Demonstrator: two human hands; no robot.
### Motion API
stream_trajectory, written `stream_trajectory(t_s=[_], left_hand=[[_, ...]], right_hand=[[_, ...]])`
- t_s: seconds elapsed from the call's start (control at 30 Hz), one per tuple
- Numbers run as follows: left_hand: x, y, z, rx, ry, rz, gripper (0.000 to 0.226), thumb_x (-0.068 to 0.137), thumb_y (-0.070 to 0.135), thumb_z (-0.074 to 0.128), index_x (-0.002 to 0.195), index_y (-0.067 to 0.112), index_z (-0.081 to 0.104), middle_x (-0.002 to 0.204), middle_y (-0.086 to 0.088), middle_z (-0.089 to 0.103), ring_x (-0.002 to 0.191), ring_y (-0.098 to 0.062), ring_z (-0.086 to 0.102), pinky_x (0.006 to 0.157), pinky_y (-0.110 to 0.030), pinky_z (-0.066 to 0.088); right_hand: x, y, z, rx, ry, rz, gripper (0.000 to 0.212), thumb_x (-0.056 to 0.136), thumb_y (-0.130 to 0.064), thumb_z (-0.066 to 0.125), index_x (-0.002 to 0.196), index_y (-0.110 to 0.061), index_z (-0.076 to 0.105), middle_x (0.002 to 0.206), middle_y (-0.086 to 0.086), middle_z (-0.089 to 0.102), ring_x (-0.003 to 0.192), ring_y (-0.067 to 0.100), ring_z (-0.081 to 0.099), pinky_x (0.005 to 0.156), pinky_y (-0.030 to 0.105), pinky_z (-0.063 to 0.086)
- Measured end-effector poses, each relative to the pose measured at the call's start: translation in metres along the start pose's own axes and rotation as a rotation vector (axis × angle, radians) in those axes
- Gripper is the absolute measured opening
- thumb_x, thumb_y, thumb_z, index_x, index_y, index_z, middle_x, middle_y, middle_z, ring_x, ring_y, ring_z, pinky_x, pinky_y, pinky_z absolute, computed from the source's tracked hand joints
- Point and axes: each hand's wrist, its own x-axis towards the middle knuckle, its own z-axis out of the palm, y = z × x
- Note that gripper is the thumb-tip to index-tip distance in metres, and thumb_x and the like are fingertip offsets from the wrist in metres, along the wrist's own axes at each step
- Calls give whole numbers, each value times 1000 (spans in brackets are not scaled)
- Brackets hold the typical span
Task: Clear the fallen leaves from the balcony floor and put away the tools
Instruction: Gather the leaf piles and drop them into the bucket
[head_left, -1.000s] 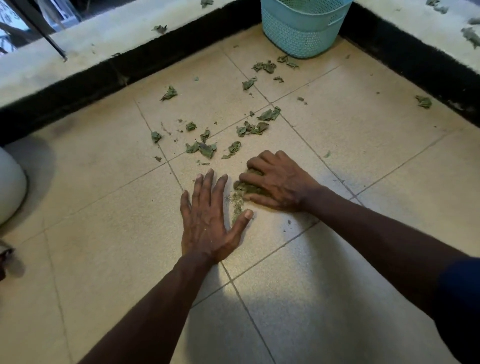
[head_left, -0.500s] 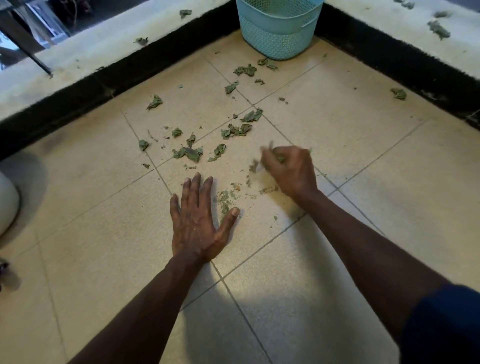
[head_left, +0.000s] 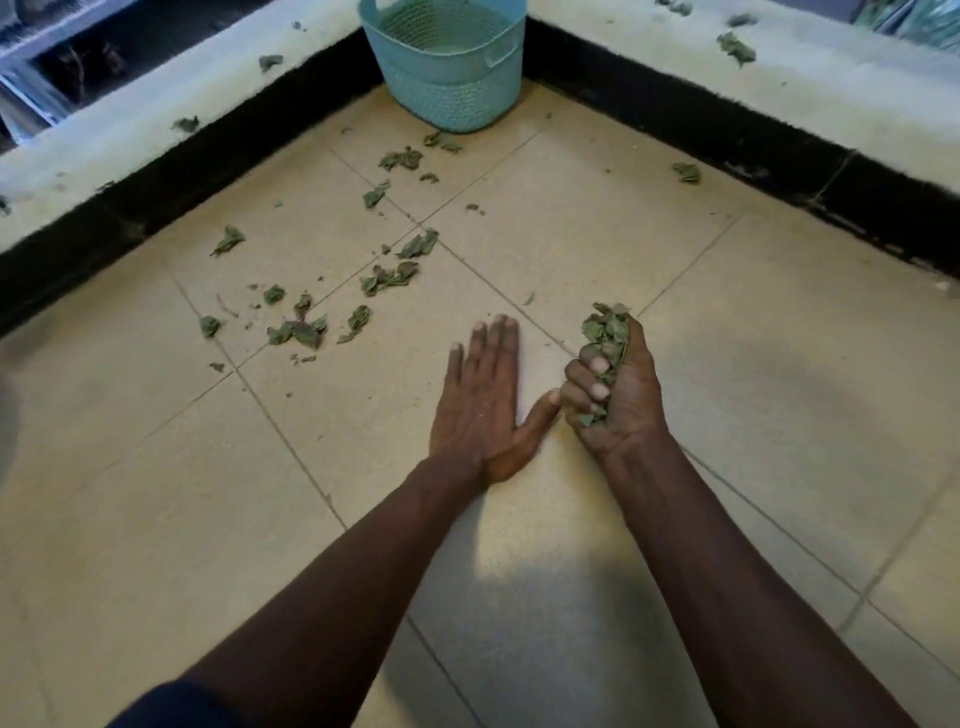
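Note:
My right hand is closed around a handful of green leaves, palm turned up, just above the beige tiled floor. My left hand lies flat on the tile beside it, fingers straight, its thumb touching the right hand's knuckles. Several loose leaves are scattered on the tiles beyond the hands, toward the corner. A teal plastic basket stands in that far corner; I see nothing in it.
A low white ledge with a black base borders the floor on the left and right, with a few leaves on top. One leaf lies near the right wall.
My right hand has scooped the gathered leaf pile off the floor and turned palm up with it. The crumbs between the hands are gone. My left hand stays flat.

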Motion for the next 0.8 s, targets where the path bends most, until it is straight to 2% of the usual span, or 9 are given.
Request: stream_trajectory(t_s=[0.1, 0.17, 0.23, 0.4, 0.57, 0.67, 0.73, 0.8], left_hand=[[-18, 4, 1, -36, 29, -45, 105, 93, 86, 20, 164, 19, -20, 172, -4, -25, 157, -19, -26, 129, -49, -11], [-32, 0, 3, 44, 12, -122, 115, 85, 95, 18, 162, 19, -24, 170, -5, -31, 156, -22, -30, 127, -51, -14], [-27, -5, 2, 127, -13, -111, 117, 83, 97, 14, 161, 20, -27, 168, -6, -34, 155, -24, -32, 127, -56, -12], [57, -5, -6, 119, 22, 27, 103, 91, 89, 12, 164, 24, -19, 171, -7, -26, 157, -24, -25, 128, -57, -6], [118, 2, -13, 80, 45, 63, 77, 105, 67, 18, 165, 29, -11, 173, -6, -18, 160, -25, -17, 128, -59, -3], [112, 21, -15, 157, 36, 186, 76, 104, 66, 7, 166, 26, -10, 173, -8, -19, 159, -26, -17, 127, -59, -8], [90, 42, -8, 252, 8, 357, 82, 99, 70, 3, 165, 24, -12, 172, -9, -22, 159, -28, -17, 125, -60, -12], [65, 61, 1, 370, -95, 514, 90, 88, 76, 3, 161, 28, -18, 168, -4, -27, 157, -27, -21, 123, -63, -16]], right_hand=[[-11, -9, -10, 75, -25, -11, 42, 96, -47, 52, 67, -19, 41, 43, -7, 35, 28, 4, 25, 26, 16, 21], [-19, -13, -19, 102, -35, -14, 39, 92, -47, 54, 65, -20, 44, 44, -7, 36, 29, 4, 26, 26, 16, 21], [-24, -13, -27, 101, -46, 14, 39, 95, -49, 52, 70, -21, 40, 44, -7, 35, 30, 3, 26, 25, 17, 22], [-23, -12, -35, 169, -50, 55, 41, 102, -50, 46, 73, -21, 43, 44, -7, 37, 29, 3, 28, 25, 16, 24], [-27, -15, -19, 225, -33, 37, 52, 106, -42, 42, 60, -20, 54, 46, -6, 40, 28, 3, 30, 26, 12, 20], [-30, -22, -16, 184, -42, 22, 51, 106, -43, 43, 62, -20, 58, 47, -6, 40, 28, 2, 30, 27, 12, 20], [-31, -27, -20, 177, -65, 11, 55, 106, -43, 43, 61, -20, 66, 47, -7, 40, 28, 2, 31, 26, 13, 21], [-32, -30, -23, 218, -86, -11, 52, 107, -42, 41, 71, -17, 68, 48, -8, 41, 28, 2, 32, 25, 13, 23]])
